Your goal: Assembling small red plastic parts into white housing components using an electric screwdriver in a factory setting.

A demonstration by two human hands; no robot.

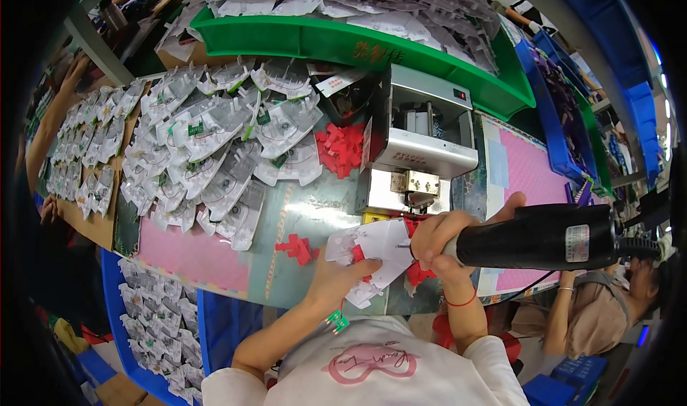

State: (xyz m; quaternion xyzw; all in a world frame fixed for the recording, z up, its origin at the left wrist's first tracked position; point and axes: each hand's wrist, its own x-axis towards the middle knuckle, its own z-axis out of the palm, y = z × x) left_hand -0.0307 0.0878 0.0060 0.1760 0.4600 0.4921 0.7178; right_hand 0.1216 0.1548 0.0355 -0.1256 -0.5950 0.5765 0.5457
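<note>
Head view: one translucent plastic housing (386, 243) is at the table's (315, 209) near edge, before one silver machine (429, 148). Left hand (340, 277) pinches its lower-left side, thumb on top; right hand (444, 241) wraps firmly around one black power screwdriver (537, 238). Housing: probably light, stiff, slightly slippery, crackable. Hold by the rim, clear of one dangling green circuit board (337, 322). Two heaps of red pieces (340, 148) lie left of the machine; stacked housings (204, 148) overlap too much to count.
</note>
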